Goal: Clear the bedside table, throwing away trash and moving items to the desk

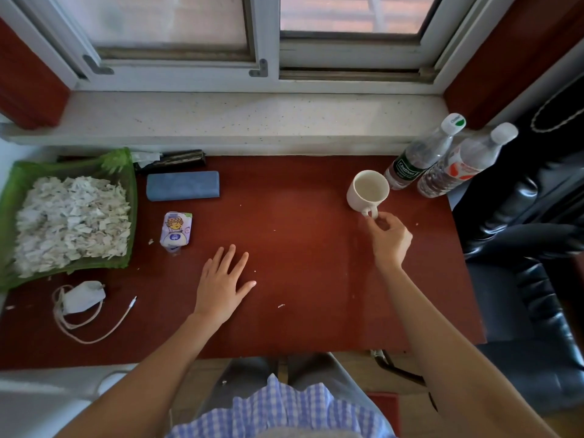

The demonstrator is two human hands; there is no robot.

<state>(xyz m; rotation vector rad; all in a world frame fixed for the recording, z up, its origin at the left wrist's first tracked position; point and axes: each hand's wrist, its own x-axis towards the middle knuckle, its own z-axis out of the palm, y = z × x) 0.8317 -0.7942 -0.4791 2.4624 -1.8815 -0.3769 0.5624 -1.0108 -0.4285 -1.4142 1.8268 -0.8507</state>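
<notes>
A cream mug [368, 190] stands upright on the red desk [300, 248], towards the back right. My right hand [390, 237] pinches the mug's handle at its near side. Flat on the desk's middle lies my left hand [222, 281], fingers spread, holding nothing. Two clear plastic bottles stand right behind the mug: one with a dark green label [422, 156], one with an orange and white label [466, 162].
A green tray [126, 172] filled with torn paper sits at the left. Beside it lie a blue case [182, 185], a purple and white packet [175, 230], a white charger with its cable [82, 297], and a dark object [180, 159] by the sill. A black chair [521, 248] stands right.
</notes>
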